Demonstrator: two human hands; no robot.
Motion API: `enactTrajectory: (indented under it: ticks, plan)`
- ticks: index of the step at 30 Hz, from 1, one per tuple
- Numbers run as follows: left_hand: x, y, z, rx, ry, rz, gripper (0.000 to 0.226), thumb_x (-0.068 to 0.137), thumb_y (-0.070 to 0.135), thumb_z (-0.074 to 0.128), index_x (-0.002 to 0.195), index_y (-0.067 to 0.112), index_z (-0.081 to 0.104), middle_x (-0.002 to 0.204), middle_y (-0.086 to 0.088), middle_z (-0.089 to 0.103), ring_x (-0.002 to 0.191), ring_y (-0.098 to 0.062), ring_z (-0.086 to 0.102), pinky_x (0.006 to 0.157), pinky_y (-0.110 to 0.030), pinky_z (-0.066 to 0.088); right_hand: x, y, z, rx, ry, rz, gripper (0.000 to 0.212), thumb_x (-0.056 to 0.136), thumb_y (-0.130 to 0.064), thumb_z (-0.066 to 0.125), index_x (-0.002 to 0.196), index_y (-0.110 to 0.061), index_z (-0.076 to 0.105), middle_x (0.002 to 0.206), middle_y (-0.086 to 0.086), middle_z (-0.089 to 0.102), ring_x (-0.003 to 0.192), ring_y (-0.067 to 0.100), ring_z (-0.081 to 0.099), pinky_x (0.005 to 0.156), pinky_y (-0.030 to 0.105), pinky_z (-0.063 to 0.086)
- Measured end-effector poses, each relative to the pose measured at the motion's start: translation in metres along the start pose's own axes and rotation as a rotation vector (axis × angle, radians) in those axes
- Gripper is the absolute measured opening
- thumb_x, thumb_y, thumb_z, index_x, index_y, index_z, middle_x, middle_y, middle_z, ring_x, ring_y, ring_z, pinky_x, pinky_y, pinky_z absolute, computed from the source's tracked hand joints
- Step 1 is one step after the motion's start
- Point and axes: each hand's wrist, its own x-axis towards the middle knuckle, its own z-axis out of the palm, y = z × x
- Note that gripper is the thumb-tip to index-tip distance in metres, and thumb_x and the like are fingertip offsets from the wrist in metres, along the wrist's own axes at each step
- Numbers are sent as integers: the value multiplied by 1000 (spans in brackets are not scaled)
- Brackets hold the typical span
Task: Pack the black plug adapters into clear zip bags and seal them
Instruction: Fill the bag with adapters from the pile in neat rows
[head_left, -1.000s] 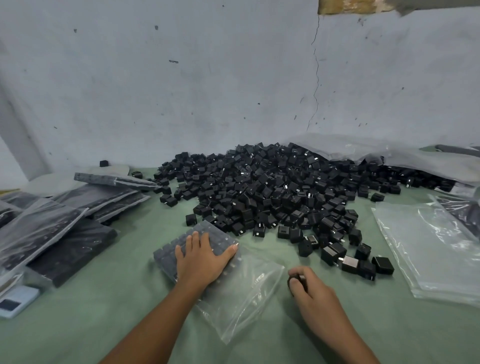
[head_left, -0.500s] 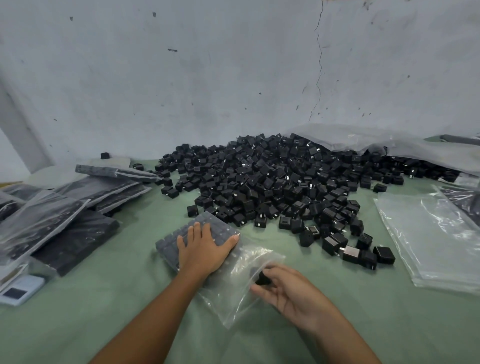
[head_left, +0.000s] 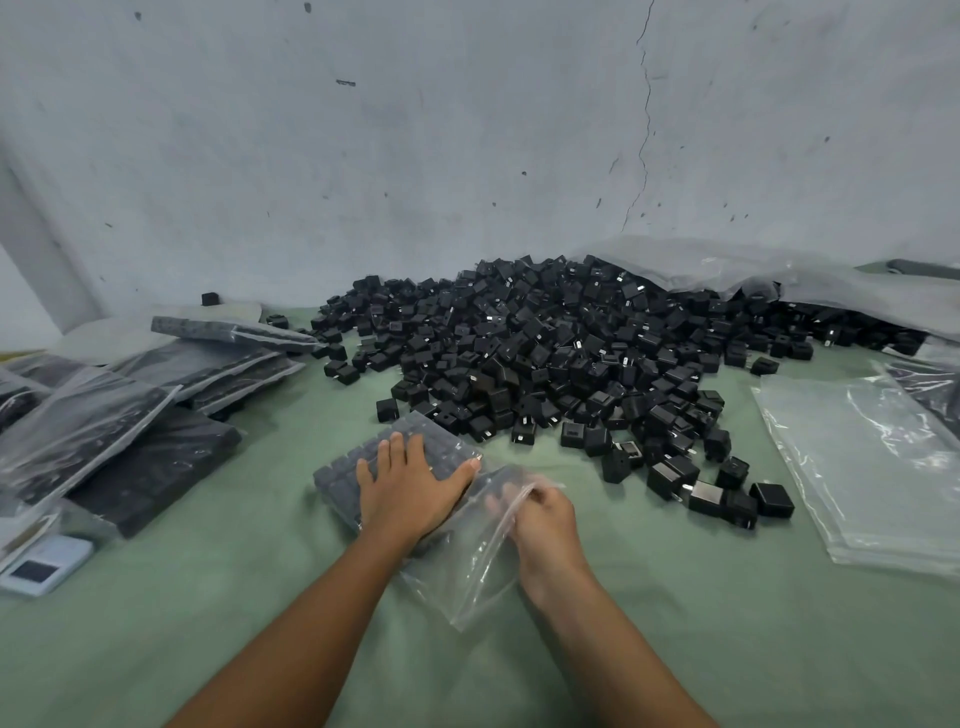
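Observation:
A clear zip bag lies on the green table in front of me, its far half filled with rows of black plug adapters. My left hand presses flat on those packed rows, fingers straight. My right hand is at the bag's open mouth with its fingers pushed inside under the plastic. They are blurred, and I cannot tell whether they hold an adapter. A big pile of loose black adapters spreads across the table behind the bag.
Filled bags are stacked at the left, with a small white device near the left edge. A stack of empty clear bags lies at the right. Several loose adapters sit between it and my right hand. A grey wall rises behind.
My right hand carried a black adapter from the table to the bag's mouth and now has its fingers inside the bag. My left hand stayed flat on the packed rows.

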Motion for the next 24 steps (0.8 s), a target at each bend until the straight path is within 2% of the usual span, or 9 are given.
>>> enactTrajectory:
  ticks: [5, 7, 9, 12, 14, 16, 18, 21, 24]
  plan:
    - [-1, 1, -2, -7, -13, -3, 124, 67, 102, 8, 161, 20, 10, 169, -8, 3, 155, -25, 2, 122, -55, -3, -7, 14, 4, -422, 142, -298, 16, 94, -25, 50, 101, -28, 64, 91, -8, 70, 87, 15, 68, 83, 43, 57]
    - [-1, 1, -3, -5, -14, -1, 124, 67, 102, 8, 161, 20, 10, 169, -8, 2, 155, -25, 1, 121, -55, -3, -12, 13, 5, -444, 157, -329, 39, 91, -45, 33, 100, -24, 64, 97, -8, 69, 94, 17, 65, 88, 44, 54]
    - [-2, 2, -4, -6, -22, -3, 124, 67, 102, 9, 161, 20, 10, 169, -8, 2, 155, -24, 1, 121, -55, -3, -12, 16, 7, -409, 168, -308, 50, 93, -50, 23, 108, -27, 66, 105, -9, 69, 102, 17, 63, 92, 41, 51]
    - [-3, 2, -5, -4, -22, -4, 123, 68, 102, 10, 161, 20, 10, 169, -9, 2, 155, -25, 1, 122, -55, -3, -9, 21, 10, -465, 198, -312, 30, 104, -32, 30, 103, -34, 60, 88, -14, 63, 88, 7, 63, 66, 13, 44]
    - [-3, 2, -6, -6, -32, -4, 122, 69, 101, 10, 161, 19, 9, 169, -9, 1, 155, -25, 0, 122, -55, -3, -11, 18, 10, -466, 168, -311, 25, 104, -24, 33, 101, -34, 56, 80, -15, 63, 72, 1, 63, 49, 7, 40]
    - [-4, 2, -5, -6, -35, -2, 122, 70, 101, 11, 161, 19, 9, 169, -8, 1, 155, -24, 0, 122, -55, -3, -8, 16, 6, -561, 80, -282, 21, 101, -24, 39, 95, -37, 53, 75, -8, 59, 63, 4, 59, 44, 10, 38]
    - [-4, 1, -6, -11, -25, -2, 122, 70, 100, 11, 161, 20, 9, 169, -8, 1, 155, -24, 0, 122, -55, -3, -6, 11, 2, -676, 21, -282, 15, 96, -29, 43, 87, -38, 51, 79, -9, 55, 67, 2, 55, 51, 16, 41]
    - [-2, 2, -5, -19, -30, -9, 123, 68, 101, 12, 161, 20, 10, 169, -7, 2, 155, -24, 0, 122, -55, -4, -5, 11, 1, -718, 127, -415, 16, 92, -40, 37, 85, -33, 49, 82, -7, 54, 70, 10, 54, 58, 28, 39]
    - [-2, 3, -4, -11, -38, -8, 124, 67, 101, 10, 161, 20, 8, 169, -8, 0, 155, -25, -1, 122, -55, -4, -8, 17, 6, -645, 195, -429, 22, 101, -27, 42, 84, -30, 56, 81, -7, 61, 76, 18, 62, 63, 31, 45]
